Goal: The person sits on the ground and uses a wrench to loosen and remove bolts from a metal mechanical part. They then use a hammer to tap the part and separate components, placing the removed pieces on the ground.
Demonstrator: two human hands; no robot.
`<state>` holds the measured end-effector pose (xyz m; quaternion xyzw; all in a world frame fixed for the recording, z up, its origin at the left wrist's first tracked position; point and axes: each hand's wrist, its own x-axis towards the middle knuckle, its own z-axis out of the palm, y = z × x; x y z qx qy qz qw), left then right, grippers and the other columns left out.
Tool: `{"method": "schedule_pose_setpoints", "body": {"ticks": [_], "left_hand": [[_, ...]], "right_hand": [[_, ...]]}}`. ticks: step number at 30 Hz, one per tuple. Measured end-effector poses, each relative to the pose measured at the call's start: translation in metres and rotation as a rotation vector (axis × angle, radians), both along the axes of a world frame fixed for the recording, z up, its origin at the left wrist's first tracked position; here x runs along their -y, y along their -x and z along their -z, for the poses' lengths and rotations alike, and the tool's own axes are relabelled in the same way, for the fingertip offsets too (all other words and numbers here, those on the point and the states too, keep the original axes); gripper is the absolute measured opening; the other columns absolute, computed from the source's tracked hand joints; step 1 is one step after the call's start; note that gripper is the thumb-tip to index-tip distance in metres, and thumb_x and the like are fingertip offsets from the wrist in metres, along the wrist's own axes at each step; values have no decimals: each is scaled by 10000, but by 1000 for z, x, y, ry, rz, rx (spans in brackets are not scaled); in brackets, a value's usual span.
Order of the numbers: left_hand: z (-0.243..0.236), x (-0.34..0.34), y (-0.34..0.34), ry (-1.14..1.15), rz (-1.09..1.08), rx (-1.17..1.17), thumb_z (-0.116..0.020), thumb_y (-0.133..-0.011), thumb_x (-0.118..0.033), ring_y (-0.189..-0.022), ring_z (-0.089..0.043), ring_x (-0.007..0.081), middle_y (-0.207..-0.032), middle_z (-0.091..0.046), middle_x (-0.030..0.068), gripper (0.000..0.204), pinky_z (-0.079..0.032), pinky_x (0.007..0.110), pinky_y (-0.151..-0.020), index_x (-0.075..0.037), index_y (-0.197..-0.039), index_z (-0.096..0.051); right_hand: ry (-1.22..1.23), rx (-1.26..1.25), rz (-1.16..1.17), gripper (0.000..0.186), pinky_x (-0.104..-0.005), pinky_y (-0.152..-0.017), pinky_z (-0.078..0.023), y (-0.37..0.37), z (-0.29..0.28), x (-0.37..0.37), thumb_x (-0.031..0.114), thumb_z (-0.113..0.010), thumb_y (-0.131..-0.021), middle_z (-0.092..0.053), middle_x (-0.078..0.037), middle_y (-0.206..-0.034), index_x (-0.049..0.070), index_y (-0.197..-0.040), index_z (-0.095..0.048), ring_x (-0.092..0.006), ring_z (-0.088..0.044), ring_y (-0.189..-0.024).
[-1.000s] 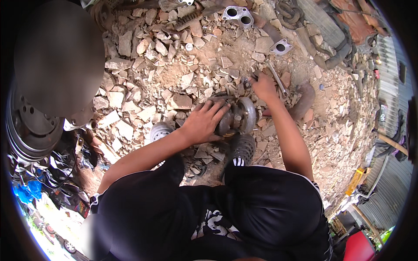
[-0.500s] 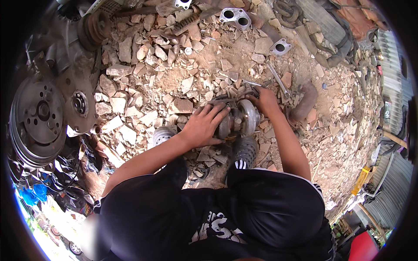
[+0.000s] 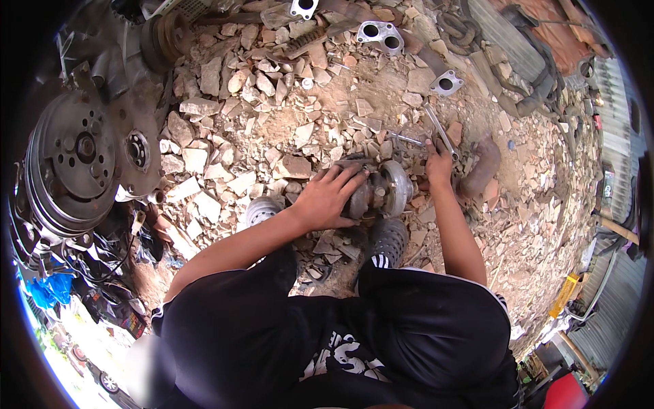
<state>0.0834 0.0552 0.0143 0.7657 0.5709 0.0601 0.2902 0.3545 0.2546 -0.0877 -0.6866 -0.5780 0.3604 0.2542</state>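
Observation:
A greasy turbocharger (image 3: 396, 189) with a bright metal housing stands on the rubble between my shoes. My left hand (image 3: 330, 199) lies over its darker side, fingers spread across the top and thumb lower down, steadying it. To the right of it, my right hand (image 3: 438, 167) is closed on one end of a slim silver metal tool (image 3: 407, 138), whose free end points left beyond the turbocharger; its exact kind is too small to tell. Just past the right fingers a combination wrench (image 3: 439, 128) lies on the ground. A rusty curved pipe (image 3: 481, 167) rests right of that hand.
Broken stone and tile cover the ground. Flat metal flange gaskets (image 3: 381, 37) lie ahead, another gasket (image 3: 444, 83) nearer. A large pulley wheel (image 3: 75, 153) and other machine parts stand at the left. My grey clogs (image 3: 388, 238) flank the turbocharger. Corrugated sheeting (image 3: 616, 116) borders the right.
My right hand has come off the turbocharger and moved right with the slim silver tool. My left hand stays on the turbocharger. The whole view has shifted slightly.

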Motion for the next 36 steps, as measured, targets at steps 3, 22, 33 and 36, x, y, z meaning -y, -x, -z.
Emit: {"method": "schedule_pose_setpoints", "body": {"ticks": [3,22,33,36], "left_hand": [[1,3,3,9,-5,-4,-846,-759,-582,-1462,-410,411,-1627,-376,146,1167,-370,554,-1205,-134,-1655,-248],[39,72,57,-148,-358,215,-714,-950,-337,-1313,-542,427,-1446,-549,232,728,-469,507,-1108,-41,-1548,-424],[42,70,60,-287,-551,335,-683,-947,-114,-955,-680,402,-1060,-696,221,308,-566,461,-851,10,-1226,-638],[43,70,59,-263,-549,306,-692,-944,-118,-959,-686,399,-1051,-705,216,278,-568,459,-846,13,-1185,-649]], "right_hand": [[-199,67,-37,420,-373,-1026,-482,0,-13,6,331,-667,-1028,-749,-176,-1210,-4,-1278,-702,-318,-693,-1114],[-28,465,-1257,394,-540,-1060,-471,102,-102,-87,316,-534,-1068,-697,-251,-1165,17,-1306,-630,-447,-629,-1175],[-149,583,-931,387,-513,-957,-577,182,-19,-101,276,-610,-997,-681,-230,-1263,145,-1359,-647,-412,-678,-1152],[-294,540,-942,393,-504,-953,-581,178,-11,-75,283,-619,-992,-637,-207,-1366,193,-1373,-653,-396,-683,-1152]]}}
